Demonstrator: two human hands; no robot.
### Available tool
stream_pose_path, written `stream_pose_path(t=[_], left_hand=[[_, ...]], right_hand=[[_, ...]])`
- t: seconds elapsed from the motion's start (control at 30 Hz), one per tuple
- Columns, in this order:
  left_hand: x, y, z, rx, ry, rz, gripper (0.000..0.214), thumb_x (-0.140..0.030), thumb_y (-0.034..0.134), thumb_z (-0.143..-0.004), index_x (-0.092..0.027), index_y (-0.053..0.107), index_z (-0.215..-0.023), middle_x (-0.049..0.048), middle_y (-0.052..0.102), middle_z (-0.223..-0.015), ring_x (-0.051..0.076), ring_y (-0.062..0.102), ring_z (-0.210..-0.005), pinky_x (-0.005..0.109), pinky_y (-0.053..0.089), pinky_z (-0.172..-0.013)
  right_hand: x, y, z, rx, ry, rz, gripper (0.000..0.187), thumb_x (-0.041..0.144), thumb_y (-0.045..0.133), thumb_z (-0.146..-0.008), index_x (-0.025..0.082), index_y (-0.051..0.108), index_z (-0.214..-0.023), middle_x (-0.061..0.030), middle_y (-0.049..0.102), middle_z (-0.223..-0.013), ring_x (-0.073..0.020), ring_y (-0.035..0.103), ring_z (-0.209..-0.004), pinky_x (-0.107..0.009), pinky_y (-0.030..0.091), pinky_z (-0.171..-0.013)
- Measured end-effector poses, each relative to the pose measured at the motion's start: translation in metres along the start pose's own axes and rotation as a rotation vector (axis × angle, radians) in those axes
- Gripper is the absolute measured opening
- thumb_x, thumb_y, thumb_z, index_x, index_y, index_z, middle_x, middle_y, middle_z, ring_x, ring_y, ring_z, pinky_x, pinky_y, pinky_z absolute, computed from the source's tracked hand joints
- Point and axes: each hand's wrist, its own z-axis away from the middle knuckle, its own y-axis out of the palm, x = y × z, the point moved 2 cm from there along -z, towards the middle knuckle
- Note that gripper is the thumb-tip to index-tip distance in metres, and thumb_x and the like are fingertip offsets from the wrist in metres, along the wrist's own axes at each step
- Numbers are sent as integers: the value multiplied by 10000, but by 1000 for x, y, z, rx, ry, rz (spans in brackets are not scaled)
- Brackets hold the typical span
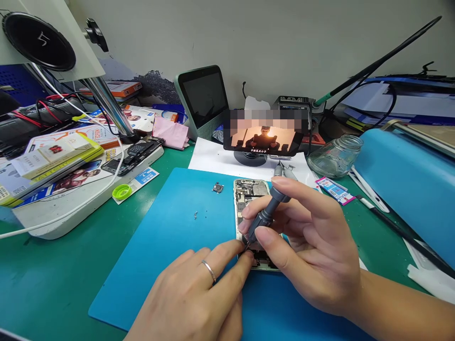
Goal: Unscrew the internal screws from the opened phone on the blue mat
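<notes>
A smartphone (241, 206) with its back off and inner parts showing lies on a blue mat (152, 251). My right hand (313, 246) grips a dark grey pen-style screwdriver (268, 210), tilted, its tip down at the phone's lower left part. Close beside that tip, two fingertips of my left hand (199, 289) press on the phone's left edge and its inside; a ring is on one finger. My left thumb is mostly hidden under the hand. To the left of the phone lie a small square circuit part (218, 188) and tiny screws (195, 215).
A phone playing a video (265, 139) stands on a round base behind the mat. At right are a glass jar (336, 155) and white tweezers (369, 190). A white stand base (64, 218) at left carries boxes and another opened phone (133, 154). A green cap (122, 192) lies nearby.
</notes>
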Motion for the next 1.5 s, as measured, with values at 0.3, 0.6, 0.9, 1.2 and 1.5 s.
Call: stream_pose_path(t=[0.3, 0.6, 0.9, 1.2, 1.5], left_hand=[[-2, -2, -5, -49, 8, -10, 383, -136, 536, -997, -195, 696, -1341, 21, 743, -1382, 199, 799, -896, 335, 690, -755], [-2, -5, -11, -105, 10, -38, 352, -125, 522, -979, -180, 773, -1220, 31, 784, -1296, 187, 803, -794, 314, 695, -698], [-4, -6, -9, -83, 13, -44, 370, -123, 510, -989, -192, 757, -1257, 21, 768, -1334, 188, 812, -857, 315, 696, -750], [-4, -6, -10, -81, -14, -81, 402, -94, 462, -987, -164, 665, -1327, 40, 758, -1354, 173, 808, -935, 291, 661, -764], [0, -1, -1, 24, -35, -70, 442, -153, 484, -1031, -186, 571, -1464, 69, 658, -1504, 180, 783, -1062, 302, 658, -803]], right_hand=[[3, -1, 0, -96, -12, 28, 597, 68, 571, -1040, 442, 502, -1500, -53, 674, -1166, -186, 742, -944, -340, 717, -773], [2, -2, -2, -108, -31, 44, 638, 36, 592, -1005, 429, 511, -1501, -27, 690, -1126, -177, 754, -903, -325, 715, -731], [1, -2, 0, -117, -11, 31, 648, 36, 595, -1005, 452, 513, -1495, -28, 681, -1143, -182, 753, -917, -336, 705, -723], [1, -3, -1, -147, 48, 37, 627, 64, 605, -1013, 466, 513, -1485, -17, 688, -1122, -183, 736, -906, -336, 687, -707], [-3, -3, -3, -92, 35, 50, 624, 44, 565, -1015, 443, 502, -1490, -22, 663, -1090, -168, 690, -849, -318, 645, -646]])
